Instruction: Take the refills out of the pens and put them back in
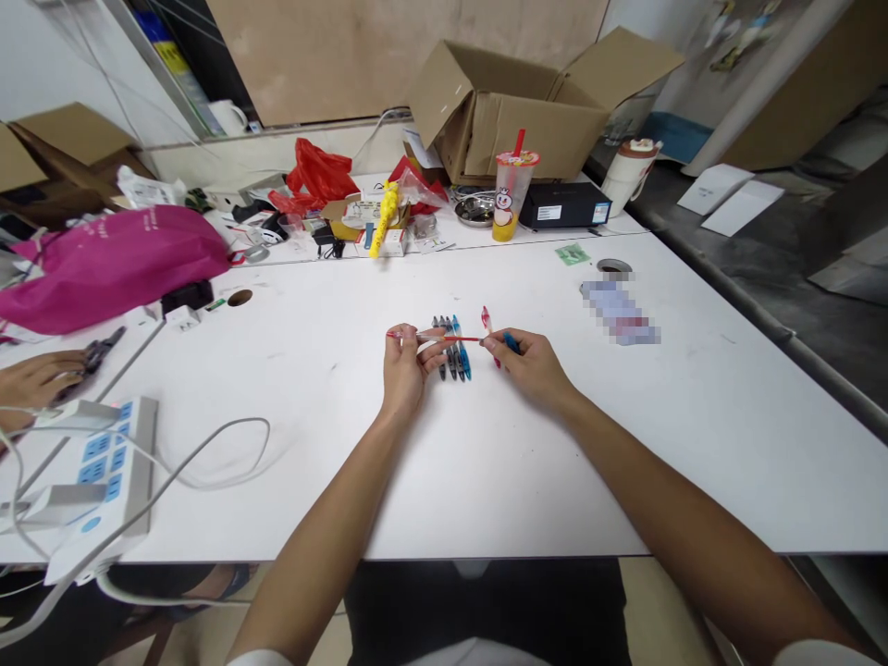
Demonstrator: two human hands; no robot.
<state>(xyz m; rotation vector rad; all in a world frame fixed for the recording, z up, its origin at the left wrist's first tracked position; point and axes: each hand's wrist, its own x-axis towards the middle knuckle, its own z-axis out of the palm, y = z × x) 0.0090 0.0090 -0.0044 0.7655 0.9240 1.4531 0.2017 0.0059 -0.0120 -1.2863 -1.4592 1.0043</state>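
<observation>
My left hand (404, 370) pinches a clear pen barrel (423, 337) with a red end, held level above the table. A thin red refill (462, 339) reaches from the barrel's right end to the fingertips of my right hand (531, 365), which are closed on its tip. A blue pen part (511, 342) shows at the right hand's fingers; whether it is gripped cannot be made out. Beneath and between the hands lie several dark pens (453, 363) side by side, with a blue pen (465, 363) at their right. A red pen (486, 320) lies partly hidden behind the right hand.
At the left stands a power strip (142, 462) with looping cables, near another person's hand (34, 379). A magenta bag (125, 259), a drink cup (511, 199) and an open cardboard box (527, 120) are farther back. A blurred-out item (620, 313) lies right.
</observation>
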